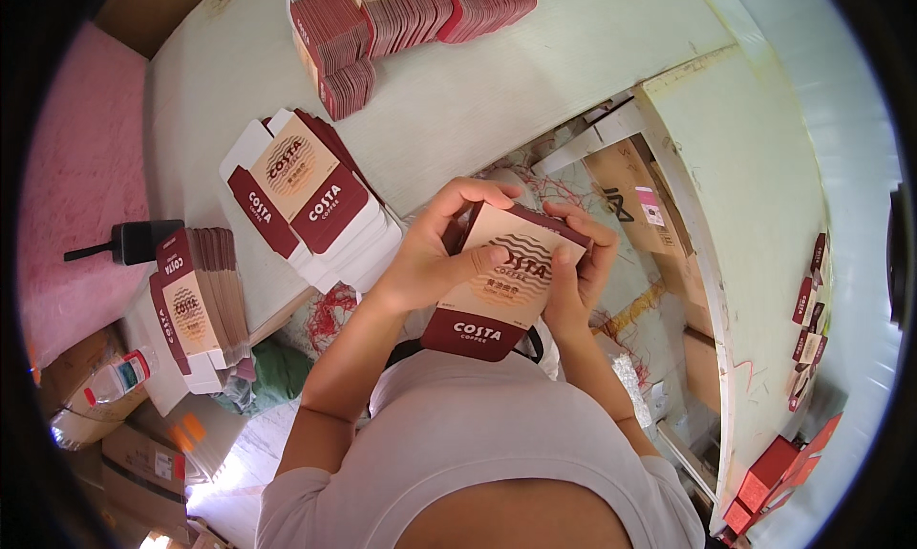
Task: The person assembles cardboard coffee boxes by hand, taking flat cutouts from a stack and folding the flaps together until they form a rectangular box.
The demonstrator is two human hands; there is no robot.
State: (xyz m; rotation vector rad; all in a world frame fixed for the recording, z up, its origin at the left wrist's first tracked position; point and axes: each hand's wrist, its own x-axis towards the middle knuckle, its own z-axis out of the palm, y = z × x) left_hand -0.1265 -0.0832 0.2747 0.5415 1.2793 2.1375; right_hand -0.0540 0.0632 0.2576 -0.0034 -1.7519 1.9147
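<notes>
In front of my chest, both hands hold a small beige and maroon folding carton (487,301) with wavy stripes on its face. My left hand (425,253) wraps its left side, the thumb lying across the front panel. On the opposite side my right hand (578,272) grips the edge, thumb on the front and fingers behind the upper right corner. The carton's back and some fingertips are hidden. To the left of my hands, a fanned pile of flat matching cartons (296,181) lies near the table's edge.
Standing bundles of flat cartons (411,14) sit at the table's far side, and another stack (196,296) is at the left. A black object (143,243) is beside that stack. Brown boxes (635,186) stand below the right-hand table (755,196). A plastic bottle (119,375) lies lower left.
</notes>
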